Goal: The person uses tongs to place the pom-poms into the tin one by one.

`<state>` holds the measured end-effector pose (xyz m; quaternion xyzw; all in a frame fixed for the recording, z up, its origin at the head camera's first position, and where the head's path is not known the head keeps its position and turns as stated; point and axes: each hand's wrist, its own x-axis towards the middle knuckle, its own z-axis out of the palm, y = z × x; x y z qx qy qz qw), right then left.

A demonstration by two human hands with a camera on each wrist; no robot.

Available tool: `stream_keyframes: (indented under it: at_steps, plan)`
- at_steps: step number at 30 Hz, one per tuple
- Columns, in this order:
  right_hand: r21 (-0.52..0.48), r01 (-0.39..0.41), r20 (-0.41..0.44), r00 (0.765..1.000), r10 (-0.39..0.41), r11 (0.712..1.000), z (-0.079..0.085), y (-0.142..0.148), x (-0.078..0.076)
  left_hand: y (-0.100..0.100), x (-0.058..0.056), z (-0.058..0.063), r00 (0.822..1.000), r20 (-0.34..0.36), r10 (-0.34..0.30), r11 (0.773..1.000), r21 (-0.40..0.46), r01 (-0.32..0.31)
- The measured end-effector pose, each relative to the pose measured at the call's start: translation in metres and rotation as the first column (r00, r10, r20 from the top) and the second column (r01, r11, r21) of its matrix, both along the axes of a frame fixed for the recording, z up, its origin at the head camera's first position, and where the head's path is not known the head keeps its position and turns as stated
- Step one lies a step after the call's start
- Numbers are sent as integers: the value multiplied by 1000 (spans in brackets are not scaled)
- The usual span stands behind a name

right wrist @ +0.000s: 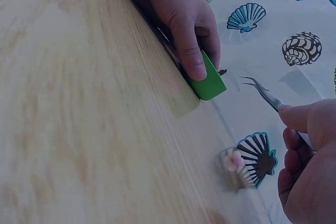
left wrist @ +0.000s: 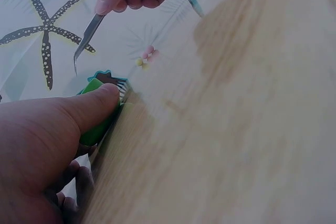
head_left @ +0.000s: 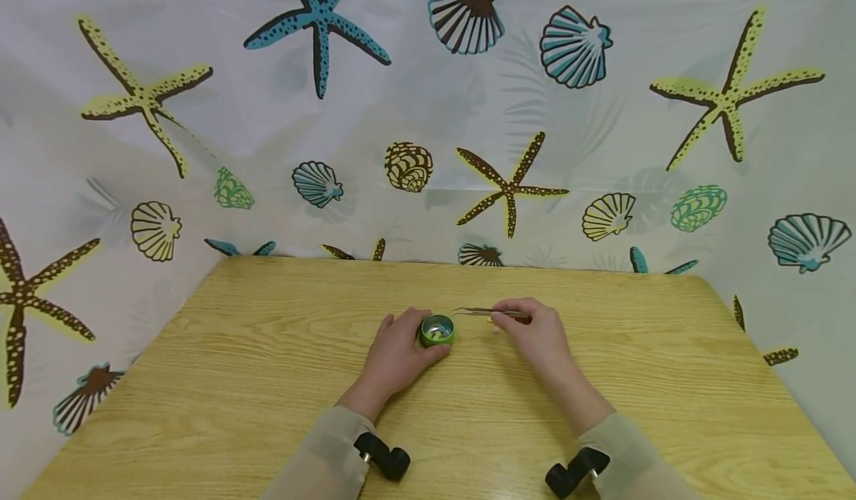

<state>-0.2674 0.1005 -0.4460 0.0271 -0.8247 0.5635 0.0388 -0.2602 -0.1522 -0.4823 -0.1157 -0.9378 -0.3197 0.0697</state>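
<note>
Your left hand (head_left: 401, 351) grasped the green cup (right wrist: 210, 85), with the thumb along its near side and the other fingers behind it. The cup stood upright on the wooden table (head_left: 267, 374), mouth upward, with small coloured pieces (head_left: 438, 333) inside. Your right hand (head_left: 535, 333) pinched the bent-tip tweezers (head_left: 478, 312) between thumb and fingers. The 2 tips hung near the cup's rim, and no piece showed between them. Small pink and yellow pieces (left wrist: 149, 53) lay on the table, close to your right hand.

Probable faults, by cause:

1. Tipped cup: uneven pressure from your left thumb could have tilted the cup and spilled its contents.

2. Struck rim: the tips were close enough that a careless sideways sweep could have knocked the cup.

3. Scattered pieces: your right hand was beside the loose pieces, so a dropped wrist could have brushed them away.

4. Lost piece: too light a squeeze could have let a piece slip from the tips; too hard a squeeze could have made it spring out, since the tips were narrow and the pieces small
</note>
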Motion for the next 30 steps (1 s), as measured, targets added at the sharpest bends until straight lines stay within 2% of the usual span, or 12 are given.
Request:
stream_keyframes:
  at_steps: [16, 30]
  plan:
    - [16, 41, 15, 999, -41, 999, -2, 30, -7, 1, 1, 0, 1000, 6, 0, 1000, -7, 0]
    - [37, 54, 59, 997, -57, 998, -15, 45, -16, 1, 1, 2, 1000, 13, 4, 1000, -2, -4]
